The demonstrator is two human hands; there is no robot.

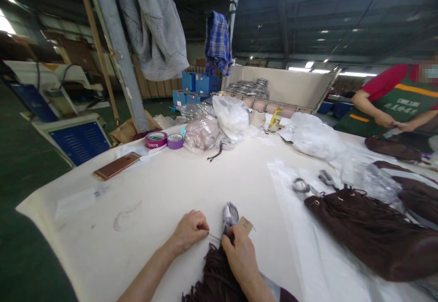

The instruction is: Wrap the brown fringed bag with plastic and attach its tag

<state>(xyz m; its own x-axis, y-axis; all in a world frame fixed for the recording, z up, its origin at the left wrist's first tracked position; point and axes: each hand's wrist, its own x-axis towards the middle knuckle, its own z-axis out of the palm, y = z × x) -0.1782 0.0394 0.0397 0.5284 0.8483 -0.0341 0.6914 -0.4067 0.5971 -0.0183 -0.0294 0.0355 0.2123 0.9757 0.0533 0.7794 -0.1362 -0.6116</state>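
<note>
The left hand (190, 231) pinches a thin pale string (215, 236) closed between fingertips. The right hand (241, 256) grips the brown fringed bag (215, 277) by its wrapped metal ring (230, 214) and paper tag (245, 224), at the white table's (164, 188) near edge. A second fringed bag (369, 233) lies to the right.

White counter (164, 188) spreads out ahead of the hands. Far off to their left, a gold phone (117, 165) lies flat, with a clear flat packet (79, 200) nearer the counter's edge. Beyond the phone, two tape rolls (156, 140) sit side by side. Straight ahead, well apart from the hands, lumpy plastic bags (219, 122) cluster together. To the right, a clear plastic sheet (290, 210) carries a brown fringed bag (372, 233), with metal rings (301, 185) just beyond it. Right at the hands, a dark fringed piece (215, 277) rests at the near edge.
</note>
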